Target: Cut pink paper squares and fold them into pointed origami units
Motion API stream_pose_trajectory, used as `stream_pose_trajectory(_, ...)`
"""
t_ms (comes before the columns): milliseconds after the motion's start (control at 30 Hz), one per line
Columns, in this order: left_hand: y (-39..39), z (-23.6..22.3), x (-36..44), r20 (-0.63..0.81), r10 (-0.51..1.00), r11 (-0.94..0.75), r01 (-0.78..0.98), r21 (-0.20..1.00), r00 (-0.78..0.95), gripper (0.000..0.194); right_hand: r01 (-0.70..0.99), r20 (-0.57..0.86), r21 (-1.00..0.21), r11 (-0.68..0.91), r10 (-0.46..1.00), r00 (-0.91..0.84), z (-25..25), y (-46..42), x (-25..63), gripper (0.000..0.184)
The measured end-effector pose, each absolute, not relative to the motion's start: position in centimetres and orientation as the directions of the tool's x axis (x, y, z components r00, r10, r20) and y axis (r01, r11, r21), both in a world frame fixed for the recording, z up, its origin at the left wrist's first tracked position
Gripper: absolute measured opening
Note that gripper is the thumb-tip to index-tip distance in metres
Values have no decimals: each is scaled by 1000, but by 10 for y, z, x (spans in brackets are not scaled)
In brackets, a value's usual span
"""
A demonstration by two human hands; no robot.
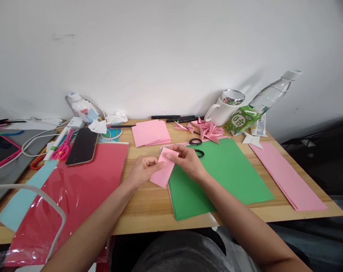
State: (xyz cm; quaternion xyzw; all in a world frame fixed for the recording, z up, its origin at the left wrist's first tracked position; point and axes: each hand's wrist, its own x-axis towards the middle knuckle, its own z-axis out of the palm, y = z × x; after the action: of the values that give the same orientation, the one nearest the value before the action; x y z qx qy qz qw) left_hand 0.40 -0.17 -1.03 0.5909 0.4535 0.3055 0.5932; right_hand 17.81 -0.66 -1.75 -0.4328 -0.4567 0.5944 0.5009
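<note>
Both of my hands hold one narrow rectangle of pink paper, which looks folded, above the table near the left edge of the green sheets. My left hand pinches its left side, thumb on top. At its upper right, my right hand grips it with the thumb on the face and the fingers behind. Just past my hands lies a stack of pink paper squares. Black scissors handles rest by the green paper, the blades hidden. Folded pink paper pieces are heaped behind it.
A phone and pink scissors lie left, near red paper in a plastic sleeve. A white mug, green drink carton and clear bottle stand back right. Long pink strips lie along the right edge.
</note>
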Motion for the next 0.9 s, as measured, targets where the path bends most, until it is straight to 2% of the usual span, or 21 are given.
stream_pose_trajectory(133,-1,-13,5,-115,946,70,154,986,304,40,-283,-133,-942,-182,974,-185,-18,-5,177,38)
stream_pose_trajectory(367,-2,-13,6,-116,953,87,112,990,279,38,-349,-232,-907,-235,971,-52,-22,-3,177,38)
stream_pose_trajectory(567,-3,-9,10,-170,943,182,-16,983,286,36,-304,-193,-936,-177,981,23,-20,-3,176,40)
stream_pose_trajectory(733,-4,-3,11,-189,941,215,-65,974,281,35,-359,-207,-910,-209,977,-44,-19,-2,177,41)
stream_pose_trajectory(900,-5,-3,10,-232,923,273,-99,957,305,35,-325,-95,-941,-96,995,-20,-18,-2,179,41)
